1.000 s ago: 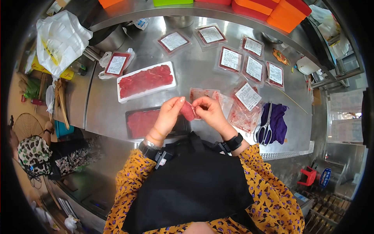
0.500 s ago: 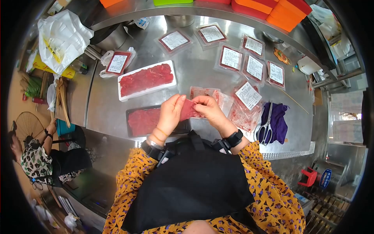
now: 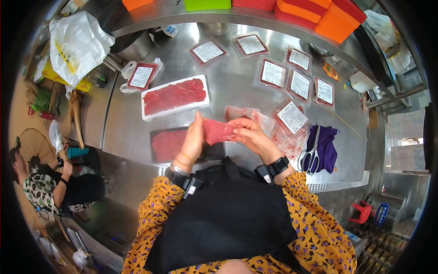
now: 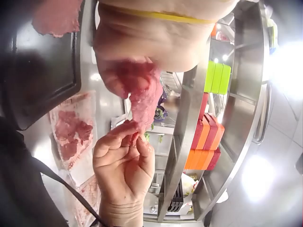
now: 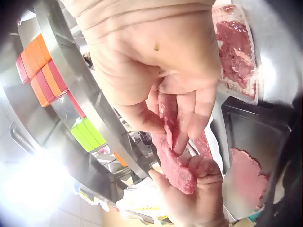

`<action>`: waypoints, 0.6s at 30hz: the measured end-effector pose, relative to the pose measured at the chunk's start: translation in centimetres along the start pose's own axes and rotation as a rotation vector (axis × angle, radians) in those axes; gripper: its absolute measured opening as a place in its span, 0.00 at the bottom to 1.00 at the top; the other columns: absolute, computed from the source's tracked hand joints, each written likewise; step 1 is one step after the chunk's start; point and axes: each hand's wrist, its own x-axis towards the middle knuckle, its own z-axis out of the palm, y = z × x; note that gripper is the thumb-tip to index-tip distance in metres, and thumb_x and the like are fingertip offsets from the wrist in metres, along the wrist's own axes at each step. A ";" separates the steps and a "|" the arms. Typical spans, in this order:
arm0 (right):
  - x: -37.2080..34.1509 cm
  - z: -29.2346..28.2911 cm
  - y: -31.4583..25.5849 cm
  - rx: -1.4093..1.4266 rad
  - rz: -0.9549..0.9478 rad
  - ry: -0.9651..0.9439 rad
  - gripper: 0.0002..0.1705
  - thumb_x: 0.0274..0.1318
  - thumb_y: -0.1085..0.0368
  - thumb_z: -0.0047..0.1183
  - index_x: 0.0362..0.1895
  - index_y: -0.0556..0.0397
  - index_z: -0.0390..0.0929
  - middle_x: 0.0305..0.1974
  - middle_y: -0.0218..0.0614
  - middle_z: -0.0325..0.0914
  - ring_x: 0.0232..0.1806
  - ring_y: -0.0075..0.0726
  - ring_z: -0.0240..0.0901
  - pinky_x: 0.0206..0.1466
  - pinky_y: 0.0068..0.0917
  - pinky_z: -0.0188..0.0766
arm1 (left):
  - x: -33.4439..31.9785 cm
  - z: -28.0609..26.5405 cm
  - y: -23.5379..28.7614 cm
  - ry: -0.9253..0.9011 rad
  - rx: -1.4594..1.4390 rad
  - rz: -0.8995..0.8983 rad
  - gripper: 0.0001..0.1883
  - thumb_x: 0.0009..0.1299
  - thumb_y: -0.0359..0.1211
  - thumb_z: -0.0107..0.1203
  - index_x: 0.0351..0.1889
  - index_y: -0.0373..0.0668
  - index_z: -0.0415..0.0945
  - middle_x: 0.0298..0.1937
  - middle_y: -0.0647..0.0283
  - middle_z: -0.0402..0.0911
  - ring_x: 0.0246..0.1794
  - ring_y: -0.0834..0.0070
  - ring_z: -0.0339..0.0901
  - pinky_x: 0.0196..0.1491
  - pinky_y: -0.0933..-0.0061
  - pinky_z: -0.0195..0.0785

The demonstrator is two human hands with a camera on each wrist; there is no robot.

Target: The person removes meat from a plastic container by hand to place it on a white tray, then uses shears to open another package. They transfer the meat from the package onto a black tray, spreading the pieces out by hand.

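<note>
A slice of red meat [image 3: 218, 131] stretches between both hands above the table. The left hand [image 3: 193, 140] holds its left end, thumb upright; in the left wrist view the meat [image 4: 144, 101] hangs from this hand's curled fingers. With thumb and fingertips the right hand [image 3: 253, 137] pinches the other end, also visible in the right wrist view, where the right hand [image 5: 156, 66] is large. Partly hidden by the left hand is a black tray [image 3: 214, 152] with meat slices. Behind it lies a white tray [image 3: 207, 103] filled with meat.
Sealed meat packs [image 3: 273, 73] with white labels lie across the back and right. Opened packaging [image 3: 285, 137], scissors [image 3: 311, 157] and a purple cloth [image 3: 327, 148] are on the right. A shelf edge [image 3: 255, 19] with coloured boxes runs behind. Another person [image 3: 43, 189] is at the left.
The meat slice has gone from bunched between the fingers to spread out flat. The hands have moved apart, the right one to the right. At left, the other person has raised a white bag-topped bundle.
</note>
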 end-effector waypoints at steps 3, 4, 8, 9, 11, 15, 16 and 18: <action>0.1 0.6 -0.3 0.025 -0.012 0.087 0.14 0.61 0.68 0.55 0.51 0.55 0.78 0.44 0.33 0.81 0.42 0.26 0.79 0.45 0.23 0.77 | -0.1 0.2 0.0 -0.028 -0.166 -0.048 0.12 0.76 0.38 0.53 0.43 0.37 0.78 0.40 0.67 0.81 0.37 0.79 0.79 0.43 0.79 0.71; 0.3 0.7 -0.2 -0.022 -0.017 0.120 0.13 0.62 0.68 0.55 0.50 0.54 0.78 0.44 0.32 0.81 0.40 0.25 0.78 0.43 0.22 0.77 | -0.2 0.1 -0.2 -0.056 -0.114 -0.004 0.11 0.75 0.37 0.54 0.44 0.37 0.77 0.41 0.66 0.82 0.37 0.79 0.79 0.43 0.79 0.72; 1.8 0.7 0.0 -0.231 -0.037 0.180 0.12 0.62 0.69 0.55 0.50 0.52 0.77 0.41 0.29 0.80 0.37 0.21 0.76 0.38 0.18 0.73 | -0.1 -1.4 0.7 -0.094 0.075 0.008 0.09 0.73 0.34 0.56 0.46 0.41 0.78 0.37 0.70 0.82 0.33 0.83 0.77 0.36 0.83 0.69; 2.3 0.7 0.1 -0.289 -0.037 0.172 0.12 0.62 0.69 0.55 0.50 0.52 0.76 0.40 0.28 0.80 0.37 0.20 0.75 0.37 0.17 0.71 | 0.2 -1.9 1.0 -0.092 0.095 0.035 0.11 0.73 0.35 0.56 0.49 0.40 0.77 0.37 0.70 0.82 0.33 0.86 0.77 0.34 0.84 0.68; 2.8 4.0 -1.4 -0.371 -0.179 0.147 0.13 0.62 0.70 0.54 0.51 0.52 0.74 0.39 0.27 0.78 0.37 0.19 0.73 0.37 0.17 0.70 | 1.2 -3.7 1.6 -0.106 0.170 0.150 0.12 0.73 0.33 0.56 0.52 0.41 0.77 0.37 0.69 0.82 0.33 0.87 0.76 0.34 0.84 0.68; 4.9 6.3 -2.1 -0.485 -0.286 0.034 0.10 0.63 0.71 0.53 0.48 0.53 0.74 0.39 0.25 0.77 0.39 0.19 0.73 0.38 0.19 0.70 | -0.4 -5.0 5.4 -0.022 0.268 0.302 0.14 0.70 0.25 0.53 0.54 0.40 0.75 0.44 0.66 0.81 0.36 0.85 0.75 0.38 0.82 0.70; 5.5 6.3 -1.6 -0.509 -0.287 0.013 0.09 0.62 0.72 0.53 0.47 0.53 0.75 0.38 0.25 0.77 0.38 0.18 0.73 0.38 0.18 0.70 | -0.6 -5.6 5.7 -0.036 0.325 0.321 0.14 0.70 0.25 0.53 0.54 0.40 0.75 0.45 0.66 0.81 0.37 0.85 0.75 0.38 0.82 0.70; 5.9 6.4 -0.9 -0.529 -0.260 -0.018 0.07 0.61 0.74 0.54 0.43 0.54 0.77 0.37 0.24 0.78 0.36 0.18 0.73 0.38 0.18 0.71 | -0.7 -7.0 5.6 -0.089 0.394 0.291 0.15 0.69 0.23 0.54 0.53 0.39 0.76 0.50 0.67 0.80 0.37 0.85 0.76 0.40 0.82 0.71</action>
